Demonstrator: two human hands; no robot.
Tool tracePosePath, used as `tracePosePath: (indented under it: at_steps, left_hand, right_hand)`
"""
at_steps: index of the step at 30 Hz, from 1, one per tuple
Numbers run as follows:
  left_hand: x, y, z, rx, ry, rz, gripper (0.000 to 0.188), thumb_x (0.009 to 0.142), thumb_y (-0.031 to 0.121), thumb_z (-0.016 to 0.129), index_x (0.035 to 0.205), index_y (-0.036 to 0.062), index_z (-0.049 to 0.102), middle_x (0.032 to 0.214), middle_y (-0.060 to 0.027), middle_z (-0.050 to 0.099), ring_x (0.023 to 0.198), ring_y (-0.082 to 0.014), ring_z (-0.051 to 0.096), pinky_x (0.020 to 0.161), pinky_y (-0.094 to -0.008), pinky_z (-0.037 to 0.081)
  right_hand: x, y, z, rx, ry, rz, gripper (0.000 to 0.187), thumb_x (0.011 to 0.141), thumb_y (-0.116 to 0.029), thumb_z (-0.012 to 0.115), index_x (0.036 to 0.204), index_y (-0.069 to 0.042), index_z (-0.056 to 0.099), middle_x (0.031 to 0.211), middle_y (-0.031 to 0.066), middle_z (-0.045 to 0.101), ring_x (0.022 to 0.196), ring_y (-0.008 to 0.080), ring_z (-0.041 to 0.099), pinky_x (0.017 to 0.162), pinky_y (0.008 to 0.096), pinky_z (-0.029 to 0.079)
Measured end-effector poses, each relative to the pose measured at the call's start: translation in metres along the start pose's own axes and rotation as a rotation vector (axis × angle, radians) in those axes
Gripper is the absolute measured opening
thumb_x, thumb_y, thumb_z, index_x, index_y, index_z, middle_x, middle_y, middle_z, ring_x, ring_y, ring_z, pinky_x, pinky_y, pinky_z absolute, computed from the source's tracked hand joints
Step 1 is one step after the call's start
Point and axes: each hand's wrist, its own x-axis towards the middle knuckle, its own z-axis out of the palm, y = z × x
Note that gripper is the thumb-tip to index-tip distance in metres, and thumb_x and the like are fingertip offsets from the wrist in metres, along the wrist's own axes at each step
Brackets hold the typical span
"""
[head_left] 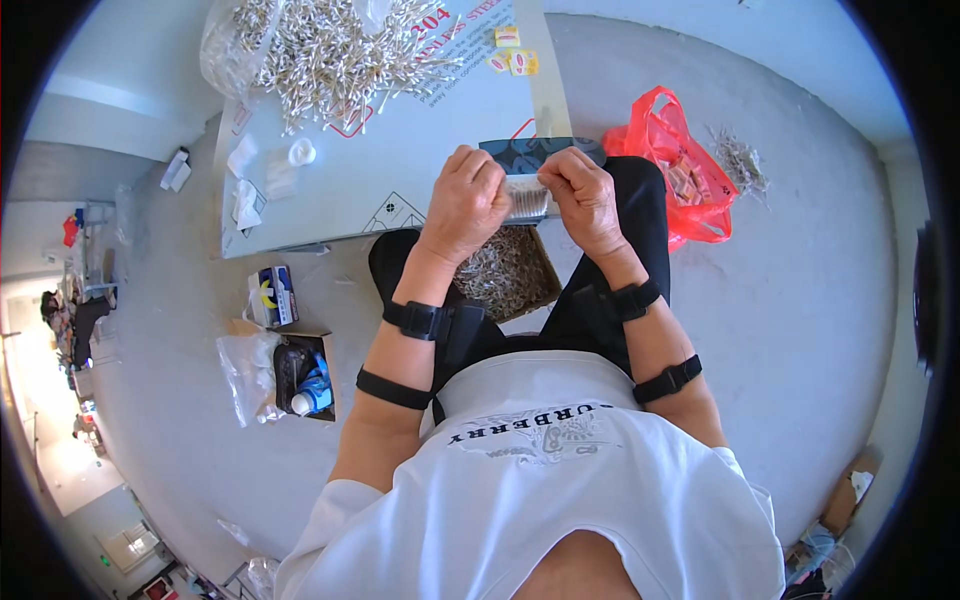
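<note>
My left hand [466, 205] and my right hand [587, 200] are both closed on a small clear packet of cotton swabs [528, 200]. They pinch it from opposite sides, and the swabs stand in a row inside. Just below, between my legs, an open cardboard box [549, 283] holds many loose cotton swabs [500, 268]. Behind the packet, a dark patterned piece [530, 154] lies by the table's near right corner; what it is I cannot tell.
The table [340, 185] bears a heap of cotton swabs [330, 60], small yellow packets [520, 62] and a white round container [301, 152]. A red plastic bag [668, 120] of packets is at the right, beside scattered swabs [742, 165]. A carton [325, 375] sits on the left floor.
</note>
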Motion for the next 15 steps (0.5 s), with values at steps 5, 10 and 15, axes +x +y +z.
tracePosePath:
  at_steps: [5, 10, 15]
  left_hand:
    - [-0.004, 0.007, -0.027, -0.082, 0.127, -0.018, 0.011, 0.07, -0.002, 0.06, 0.074, 0.0029, 0.05, 0.074, -0.0091, 0.054, 0.068, -0.0267, 0.054, 0.059, -0.0382, 0.046]
    - [-0.021, 0.023, -0.044, -0.682, 0.127, -0.86, 0.03, 0.096, 0.027, 0.055, 0.087, -0.0003, 0.061, 0.083, -0.0086, 0.067, 0.067, -0.016, 0.062, 0.055, -0.0329, 0.051]
    - [0.002, 0.068, -0.04, -1.467, 0.185, -1.069, 0.033, 0.095, 0.028, 0.06, 0.104, -0.0041, 0.063, 0.094, -0.0119, 0.069, 0.083, -0.0182, 0.067, 0.075, -0.0352, 0.056]
  right_hand:
    - [-0.006, -0.025, -0.007, 0.239, 0.051, 0.111, 0.004, 0.088, 0.004, 0.061, 0.086, 0.001, 0.059, 0.083, 0.0085, 0.058, 0.063, 0.0166, 0.06, 0.058, 0.0274, 0.048]
    - [-0.016, -0.056, -0.024, 0.0, 0.189, -0.209, 0.011, 0.082, 0.008, 0.064, 0.09, 0.001, 0.063, 0.091, 0.0107, 0.06, 0.075, 0.0237, 0.065, 0.064, 0.0292, 0.053]
    - [-0.029, -0.072, -0.03, -0.051, -0.019, -0.422, 0.019, 0.079, 0.006, 0.069, 0.096, -0.001, 0.065, 0.104, 0.013, 0.06, 0.081, 0.0248, 0.066, 0.07, 0.0291, 0.055]
